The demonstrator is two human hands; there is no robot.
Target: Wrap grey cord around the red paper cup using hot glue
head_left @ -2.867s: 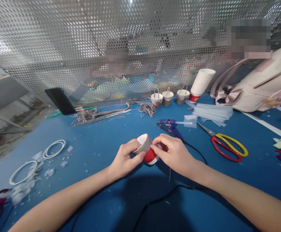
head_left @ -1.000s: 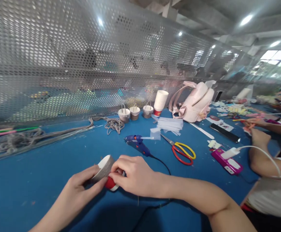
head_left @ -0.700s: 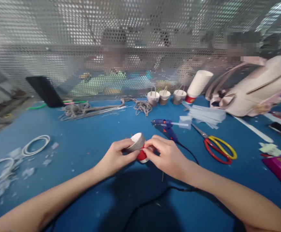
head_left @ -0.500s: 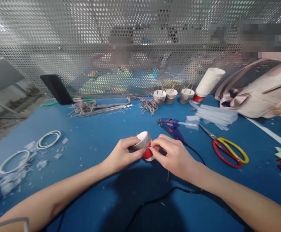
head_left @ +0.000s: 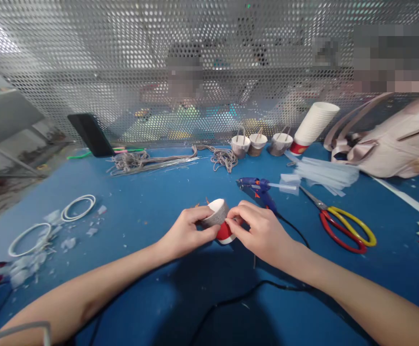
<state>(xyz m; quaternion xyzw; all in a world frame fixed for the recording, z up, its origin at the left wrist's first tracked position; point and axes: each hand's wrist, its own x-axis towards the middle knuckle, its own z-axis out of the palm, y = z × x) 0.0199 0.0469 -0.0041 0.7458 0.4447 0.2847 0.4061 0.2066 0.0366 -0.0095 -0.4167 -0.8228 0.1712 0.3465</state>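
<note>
My left hand (head_left: 191, 228) is closed around a small paper cup (head_left: 225, 232), thumb on the near side and fingers towards the rim. The cup tilts, its white mouth up. Grey cord covers its upper part, and red paper with a white edge shows below. At the cup's right side, the thumb and fingertips of my right hand (head_left: 254, 226) pinch together on the cord. A thin cord end (head_left: 254, 261) hangs below that hand. Behind it lies a blue glue gun (head_left: 258, 187) with a clear glue stick in its back.
Scissors (head_left: 342, 223) lie right, near glue sticks (head_left: 326, 173). Several cord-wrapped cups (head_left: 240, 146) and a leaning cup stack (head_left: 315, 125) stand at the back beside a pale bag (head_left: 400, 139). Cord bundles (head_left: 132, 161), a phone (head_left: 91, 134) and white rings (head_left: 78, 207) are left. A black cable (head_left: 231, 302) crosses in front.
The whole view has shifted slightly. My right fingertips sit a little higher against the cup, and more of its red paper shows. Both hands keep their grip.
</note>
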